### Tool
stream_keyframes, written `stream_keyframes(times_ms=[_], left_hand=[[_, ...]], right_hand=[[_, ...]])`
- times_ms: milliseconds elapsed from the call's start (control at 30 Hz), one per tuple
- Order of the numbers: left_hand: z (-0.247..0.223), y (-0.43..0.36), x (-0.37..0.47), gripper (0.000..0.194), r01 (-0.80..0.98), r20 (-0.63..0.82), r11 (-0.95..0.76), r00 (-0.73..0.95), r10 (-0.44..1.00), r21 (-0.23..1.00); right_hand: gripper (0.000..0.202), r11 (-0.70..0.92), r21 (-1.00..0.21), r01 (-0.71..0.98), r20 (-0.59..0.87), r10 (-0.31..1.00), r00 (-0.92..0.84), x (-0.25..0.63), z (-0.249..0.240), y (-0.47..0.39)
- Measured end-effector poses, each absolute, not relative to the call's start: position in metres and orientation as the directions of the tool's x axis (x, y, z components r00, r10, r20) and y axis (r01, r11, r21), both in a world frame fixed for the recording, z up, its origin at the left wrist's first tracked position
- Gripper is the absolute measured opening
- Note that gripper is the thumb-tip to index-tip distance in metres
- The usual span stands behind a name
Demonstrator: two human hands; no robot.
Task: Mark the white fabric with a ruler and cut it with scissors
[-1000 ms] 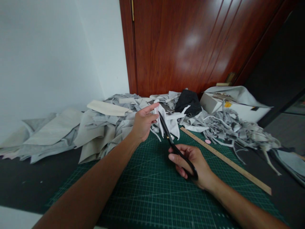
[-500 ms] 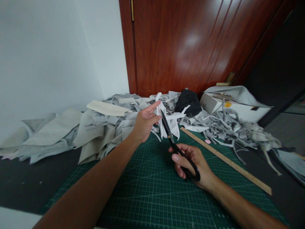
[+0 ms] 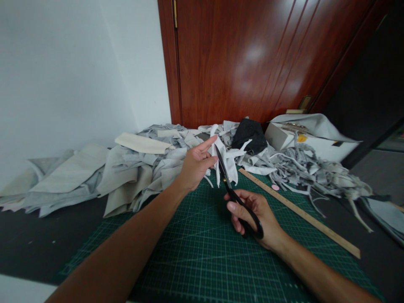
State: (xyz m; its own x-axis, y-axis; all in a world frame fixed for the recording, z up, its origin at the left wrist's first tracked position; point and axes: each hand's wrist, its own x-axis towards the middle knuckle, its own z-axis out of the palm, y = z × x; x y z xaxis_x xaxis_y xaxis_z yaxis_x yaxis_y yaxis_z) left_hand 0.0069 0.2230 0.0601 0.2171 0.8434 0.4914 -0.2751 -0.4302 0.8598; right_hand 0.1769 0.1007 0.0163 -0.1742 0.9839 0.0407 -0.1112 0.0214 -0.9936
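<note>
My left hand (image 3: 198, 165) grips a piece of white fabric (image 3: 222, 162) between thumb and fingers, and the cloth hangs down beyond the fingertips. Black-handled scissors (image 3: 232, 195) are in my right hand (image 3: 252, 212), with fingers and thumb through the loops. Their blades point up and away, lying against the white fabric just right of my left fingertips; they look closed or nearly so. Under both hands lies a green cutting mat (image 3: 202, 252) with a printed grid.
Piled grey and off-white fabric pieces (image 3: 78, 170) spread along the left and back. A wooden ruler (image 3: 299, 212) lies slantwise on the right, beside a pink disc (image 3: 275, 187). Behind are black cloth (image 3: 250, 135), tangled grey strips (image 3: 315, 170) and a white box (image 3: 322, 145).
My left hand and the white fabric have shifted slightly to the right. The scissors have tilted a little, while my right hand stays nearly in place.
</note>
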Motion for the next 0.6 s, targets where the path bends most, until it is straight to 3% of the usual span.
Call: stream_keyframes(times_ms=[600], left_hand=[[0.0598,0.2204,0.0121,0.080,-0.364,0.478,-0.388,0.202,0.855,0.847]], right_hand=[[0.046,0.048,-0.995,-0.089,0.062,0.986,-0.157,0.1763,0.0149,0.0998]])
